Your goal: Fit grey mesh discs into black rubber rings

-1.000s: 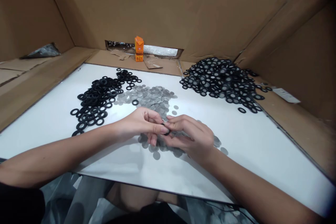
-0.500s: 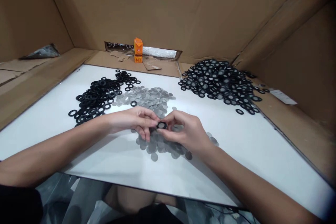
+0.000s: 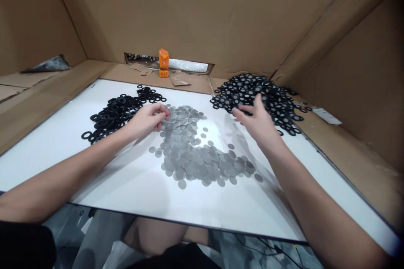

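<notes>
My left hand [image 3: 150, 118] is closed in a pinch between the pile of plain black rings [image 3: 115, 113] and the grey discs. Whatever its fingertips hold, if anything, is hidden. Thin round grey discs [image 3: 195, 162] lie spread in a loose heap across the middle of the white tabletop. On the right, my right hand [image 3: 255, 119] is open, slightly blurred, with fingers apart at the near edge of a large heap of black rings with grey centres [image 3: 243, 88]. No ring shows between those fingers.
Cardboard walls [image 3: 189, 12] enclose the white tabletop [image 3: 132, 185] at the back and sides. A small orange box [image 3: 163, 59] stands behind it by a slot in the cardboard. A white paper slip [image 3: 327, 116] lies at the right.
My hands have parted. The right one has moved right and away from me to the filled rings, no longer holding the black ring with its disc. My left has shifted left and farther back.
</notes>
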The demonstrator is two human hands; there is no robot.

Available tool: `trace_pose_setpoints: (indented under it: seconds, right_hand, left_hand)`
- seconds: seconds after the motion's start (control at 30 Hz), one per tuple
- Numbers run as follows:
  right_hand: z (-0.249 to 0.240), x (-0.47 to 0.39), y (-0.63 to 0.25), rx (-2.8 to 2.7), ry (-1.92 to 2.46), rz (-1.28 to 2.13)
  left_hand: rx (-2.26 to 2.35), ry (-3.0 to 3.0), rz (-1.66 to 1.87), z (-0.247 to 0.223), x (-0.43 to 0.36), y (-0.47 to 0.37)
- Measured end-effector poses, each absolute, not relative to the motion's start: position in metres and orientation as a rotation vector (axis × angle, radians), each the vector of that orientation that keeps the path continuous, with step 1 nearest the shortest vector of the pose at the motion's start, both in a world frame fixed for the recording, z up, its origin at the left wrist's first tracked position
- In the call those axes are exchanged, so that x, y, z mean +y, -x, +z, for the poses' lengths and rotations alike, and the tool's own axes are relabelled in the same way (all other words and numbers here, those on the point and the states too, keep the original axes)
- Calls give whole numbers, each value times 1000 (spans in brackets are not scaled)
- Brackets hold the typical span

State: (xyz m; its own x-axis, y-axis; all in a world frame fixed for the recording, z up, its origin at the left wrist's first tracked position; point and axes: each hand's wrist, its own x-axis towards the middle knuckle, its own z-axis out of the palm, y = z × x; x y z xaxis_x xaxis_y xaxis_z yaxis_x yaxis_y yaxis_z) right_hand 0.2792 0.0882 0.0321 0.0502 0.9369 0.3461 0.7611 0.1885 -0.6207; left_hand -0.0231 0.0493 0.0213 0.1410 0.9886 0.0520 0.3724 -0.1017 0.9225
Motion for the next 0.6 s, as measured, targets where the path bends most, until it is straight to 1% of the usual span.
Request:
trace_pose_setpoints:
  seconds: [0.03, 0.1, 0.13, 0.23, 0.37, 0.47, 0.53, 0.6]
  right_hand:
    - [31, 88, -279, -1817, 1694, 357]
    - [30, 78, -270, -1992, 1744, 299]
    - [30, 71, -263, -2078, 1706, 270]
    - [29, 48, -240, -2310, 1490, 342]
    - [27, 34, -226, -2431, 1422, 287]
    - [33, 33, -229, -2421, 1434, 333]
    - [43, 35, -239, -2393, 1501, 395]
    - [57, 40, -256, -2349, 1664, 412]
  left_hand:
    - [1428, -1765, 940, 22, 48, 23]
    - [1560, -2058, 850, 23, 46, 24]
    - [1607, -2169, 787, 23, 44, 24]
    - [1677, -2365, 637, 25, 42, 25]
    - [1682, -2466, 558, 26, 41, 24]
    - [1689, -2487, 515, 26, 40, 23]
    - [1685, -2494, 499, 26, 40, 23]
    - [1681, -2505, 493, 25, 40, 22]
